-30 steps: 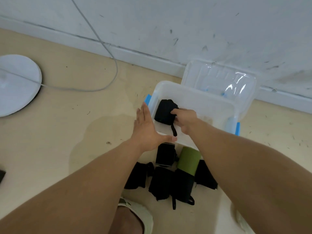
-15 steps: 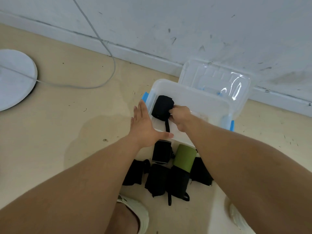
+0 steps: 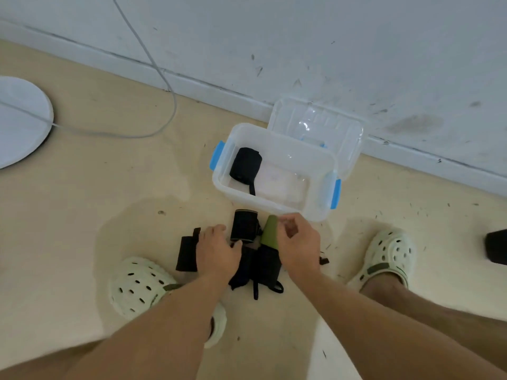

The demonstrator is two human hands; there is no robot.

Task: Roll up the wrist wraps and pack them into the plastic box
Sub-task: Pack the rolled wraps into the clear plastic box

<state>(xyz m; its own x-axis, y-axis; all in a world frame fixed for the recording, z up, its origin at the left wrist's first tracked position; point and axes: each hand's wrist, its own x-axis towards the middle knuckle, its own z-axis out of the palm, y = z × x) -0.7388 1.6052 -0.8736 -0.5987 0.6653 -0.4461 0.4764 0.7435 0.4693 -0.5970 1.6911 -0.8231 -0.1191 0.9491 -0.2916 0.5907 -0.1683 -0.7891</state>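
Observation:
A clear plastic box with blue latches stands open on the floor by the wall. One rolled black wrist wrap lies inside at its left end, a strap trailing from it. In front of the box sit several rolled wraps: a black one, a green one, another black one at the left and more black ones partly under my hands. My left hand rests over the black rolls with relaxed fingers. My right hand hovers over the green roll, fingers loosely curled, holding nothing.
The box's clear lid leans against the wall behind it. My two pale green clogs flank the pile. A white round base with a grey cable lies at far left. A dark object sits at the right edge.
My right hand let go of the black roll in the box and drew back to the pile. My left hand left the box rim and came down onto the black rolls.

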